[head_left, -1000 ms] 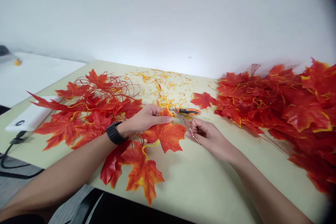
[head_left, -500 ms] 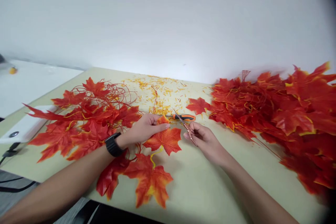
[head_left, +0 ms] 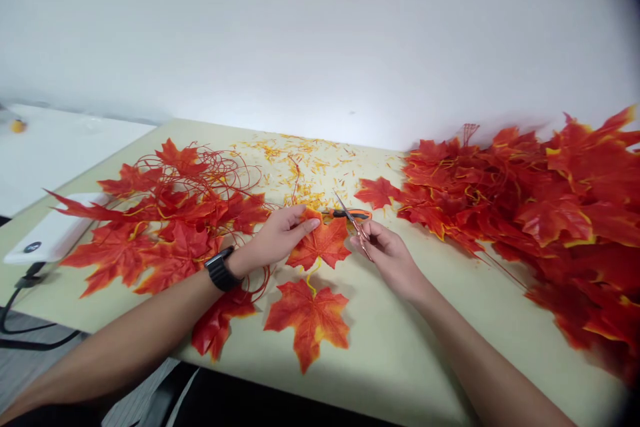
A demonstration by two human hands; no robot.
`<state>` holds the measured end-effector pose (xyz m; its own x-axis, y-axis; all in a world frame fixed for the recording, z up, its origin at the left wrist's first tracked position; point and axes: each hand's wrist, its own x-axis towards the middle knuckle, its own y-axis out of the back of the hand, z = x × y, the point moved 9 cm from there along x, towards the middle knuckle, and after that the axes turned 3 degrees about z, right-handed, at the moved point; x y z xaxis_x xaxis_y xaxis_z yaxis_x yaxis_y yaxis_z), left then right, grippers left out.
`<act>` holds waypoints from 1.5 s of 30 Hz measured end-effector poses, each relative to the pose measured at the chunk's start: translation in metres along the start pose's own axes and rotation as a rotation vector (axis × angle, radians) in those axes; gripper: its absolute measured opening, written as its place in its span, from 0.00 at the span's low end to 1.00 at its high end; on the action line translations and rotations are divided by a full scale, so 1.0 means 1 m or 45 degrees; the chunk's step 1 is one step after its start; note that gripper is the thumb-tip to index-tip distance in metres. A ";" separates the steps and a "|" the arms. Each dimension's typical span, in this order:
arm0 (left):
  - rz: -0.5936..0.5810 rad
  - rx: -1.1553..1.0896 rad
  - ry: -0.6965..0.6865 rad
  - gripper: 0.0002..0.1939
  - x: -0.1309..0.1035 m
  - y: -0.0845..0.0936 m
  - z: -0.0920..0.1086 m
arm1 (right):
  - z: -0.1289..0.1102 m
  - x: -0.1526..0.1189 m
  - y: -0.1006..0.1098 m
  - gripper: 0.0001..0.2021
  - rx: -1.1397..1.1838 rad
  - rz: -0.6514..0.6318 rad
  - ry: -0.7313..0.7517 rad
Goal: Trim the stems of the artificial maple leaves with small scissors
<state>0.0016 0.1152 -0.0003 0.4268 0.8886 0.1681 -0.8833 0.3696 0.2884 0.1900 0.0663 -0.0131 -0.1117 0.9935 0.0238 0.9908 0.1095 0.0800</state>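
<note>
Since half a second ago the left hand [head_left: 280, 235] has drawn the orange maple leaf [head_left: 321, 243] up and closer to the scissors [head_left: 354, 227], and the lower leaf on the same stem [head_left: 309, 317] has slid in beneath it on the counter [head_left: 400, 347]. The left hand is partly curled, fingers and thumb pinching the leaf's upper edge, while the right hand [head_left: 387, 255] is closed around thin scissors whose tips point up and away. Whether the blades are apart is too fine to make out, and the big leaf pile [head_left: 540, 207] runs off the right edge.
</note>
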 end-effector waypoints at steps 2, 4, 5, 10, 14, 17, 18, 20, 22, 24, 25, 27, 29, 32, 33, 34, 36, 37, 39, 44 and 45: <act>-0.057 -0.135 0.072 0.21 0.000 -0.003 -0.003 | 0.000 -0.001 -0.002 0.21 -0.045 -0.011 -0.015; -0.106 -0.275 0.144 0.21 -0.001 -0.005 -0.005 | 0.000 -0.002 -0.005 0.20 -0.101 -0.039 -0.026; -0.127 -0.342 0.179 0.21 -0.001 -0.006 -0.006 | 0.000 -0.003 -0.007 0.20 -0.123 -0.058 -0.032; -0.153 -0.592 0.289 0.20 -0.003 -0.008 -0.007 | 0.001 -0.006 -0.014 0.20 -0.181 -0.117 -0.050; -0.143 -0.637 0.324 0.20 -0.004 -0.008 -0.009 | 0.005 -0.006 -0.018 0.19 -0.204 -0.162 -0.071; -0.152 -0.618 0.316 0.21 -0.004 -0.009 -0.011 | 0.007 -0.006 -0.019 0.19 -0.204 -0.170 -0.084; -0.150 -0.595 0.307 0.21 -0.004 -0.008 -0.011 | 0.007 -0.006 -0.019 0.19 -0.208 -0.165 -0.083; -0.147 -0.541 0.291 0.21 -0.003 -0.007 -0.011 | 0.007 -0.006 -0.019 0.19 -0.225 -0.159 -0.080; -0.158 -0.515 0.292 0.21 -0.003 -0.007 -0.011 | 0.007 -0.006 -0.019 0.18 -0.242 -0.166 -0.076; -0.174 -0.517 0.301 0.20 -0.004 -0.008 -0.010 | 0.004 -0.007 -0.020 0.18 -0.245 -0.176 -0.065; -0.174 -0.517 0.300 0.20 -0.005 -0.008 -0.010 | 0.003 -0.007 -0.021 0.18 -0.238 -0.179 -0.060; -0.171 -0.498 0.283 0.20 -0.005 -0.007 -0.008 | 0.002 -0.008 -0.022 0.18 -0.233 -0.181 -0.059; -0.179 -0.477 0.263 0.20 -0.005 -0.007 -0.006 | 0.001 -0.008 -0.021 0.18 -0.247 -0.175 -0.064; -0.203 -0.481 0.257 0.20 -0.006 -0.009 -0.006 | 0.001 -0.007 -0.021 0.19 -0.275 -0.168 -0.061; -0.209 -0.495 0.262 0.20 -0.006 -0.010 -0.006 | 0.002 -0.007 -0.020 0.19 -0.276 -0.170 -0.061; -0.217 -0.511 0.268 0.20 -0.006 -0.011 -0.006 | 0.003 -0.007 -0.020 0.19 -0.272 -0.173 -0.063; -0.241 -0.540 0.282 0.19 -0.007 -0.014 -0.008 | 0.006 -0.007 -0.021 0.18 -0.253 -0.188 -0.071; -0.250 -0.549 0.284 0.19 -0.007 -0.015 -0.008 | 0.007 -0.008 -0.021 0.18 -0.246 -0.195 -0.073; -0.263 -0.546 0.277 0.19 -0.007 -0.016 -0.009 | 0.008 -0.008 -0.021 0.18 -0.249 -0.202 -0.075; -0.260 -0.480 0.228 0.18 -0.006 -0.016 -0.009 | 0.006 -0.009 -0.021 0.16 -0.283 -0.196 -0.076; -0.255 -0.466 0.217 0.18 -0.006 -0.016 -0.009 | 0.005 -0.009 -0.021 0.16 -0.282 -0.196 -0.073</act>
<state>0.0115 0.1067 -0.0146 0.5856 0.8103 -0.0235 -0.8099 0.5837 -0.0583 0.1702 0.0548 -0.0200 -0.2487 0.9666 -0.0618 0.9207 0.2557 0.2947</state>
